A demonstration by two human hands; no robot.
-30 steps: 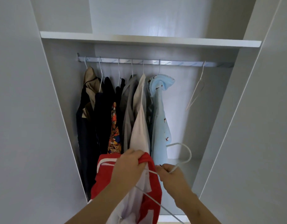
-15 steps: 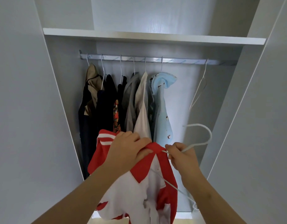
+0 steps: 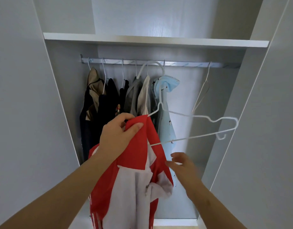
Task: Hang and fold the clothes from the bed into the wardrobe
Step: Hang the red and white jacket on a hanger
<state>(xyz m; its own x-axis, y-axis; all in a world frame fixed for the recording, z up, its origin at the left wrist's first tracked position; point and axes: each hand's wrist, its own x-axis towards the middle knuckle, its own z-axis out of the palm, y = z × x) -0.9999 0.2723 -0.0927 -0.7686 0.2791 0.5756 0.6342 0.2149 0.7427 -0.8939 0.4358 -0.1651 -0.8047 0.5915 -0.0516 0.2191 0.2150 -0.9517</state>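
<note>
Left fingers are pinched tight on the red collar of the jacket, thumb on the front side, holding it up just below the rail. The right hand is loose and half-open now, fingers spread a bit and blurry, gripping nothing. Half a second ago it was clamped on the hanger right by the collar; now it's let go and dropped lower, and the left hand has lifted the jacket higher toward the rail. The hanger has swung too: one end is tucked inside the jacket's collar, the rest sticks out to the right, below the rail, and its hook is up by the rail, though I can't tell if it's actually caught on it. It's thin white wire, bent into the usual triangle with a little curl at the shoulder. The jacket is smooth, floppy fabric, red with white panels, white stripes low down and a zipper. Off the rail hang dark, tan, grey and cream clothes, then a pale blue shirt with tiny prints, and at the rail's right end a bare wire hanger.
</note>
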